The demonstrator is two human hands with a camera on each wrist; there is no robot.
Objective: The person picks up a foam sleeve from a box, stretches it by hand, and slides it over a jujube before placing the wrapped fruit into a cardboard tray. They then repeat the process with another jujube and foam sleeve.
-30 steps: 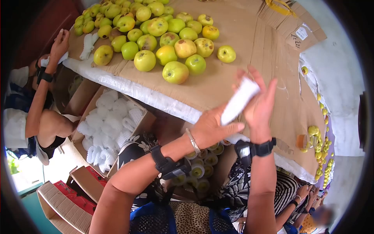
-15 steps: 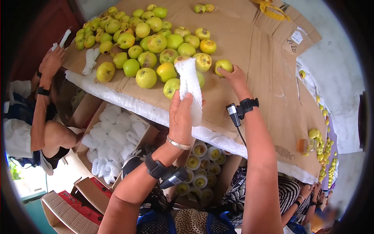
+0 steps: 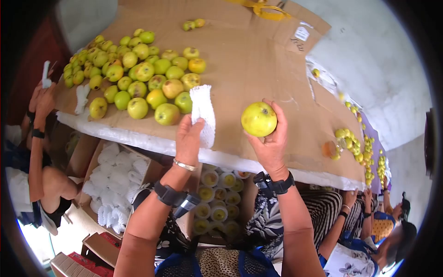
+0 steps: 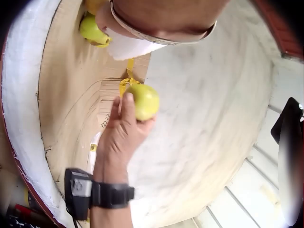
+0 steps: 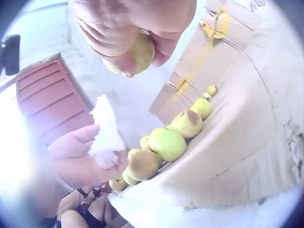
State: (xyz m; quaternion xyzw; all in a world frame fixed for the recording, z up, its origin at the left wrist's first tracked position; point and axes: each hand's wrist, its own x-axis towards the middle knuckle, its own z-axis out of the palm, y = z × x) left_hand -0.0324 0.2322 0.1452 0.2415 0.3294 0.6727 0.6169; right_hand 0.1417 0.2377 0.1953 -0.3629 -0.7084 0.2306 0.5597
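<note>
In the head view my right hand (image 3: 273, 150) grips a yellow-green apple (image 3: 258, 119), fingers behind it and thumb at its lower left, raised over the cardboard-covered table (image 3: 258, 60). To its left, my left hand (image 3: 188, 142) pinches a flattened white foam net sleeve (image 3: 203, 115) that points upward. A gap separates sleeve and apple. The left wrist view shows the same apple (image 4: 146, 102) between thumb and fingers. In the right wrist view the foam sleeve (image 5: 107, 133) stands up from the left hand (image 5: 73, 154).
A pile of apples (image 3: 138, 71), some with brown spots, covers the table's left part. Below the table edge stand a box of white foam nets (image 3: 113, 171) and a box of netted apples (image 3: 219, 212). Another person's hands (image 3: 44, 99) hold foam at the left.
The right hand took hold of a single apple at the pile's right side and brought it nearer. Both hands held the foam sleeve at first; now the left alone holds it.
</note>
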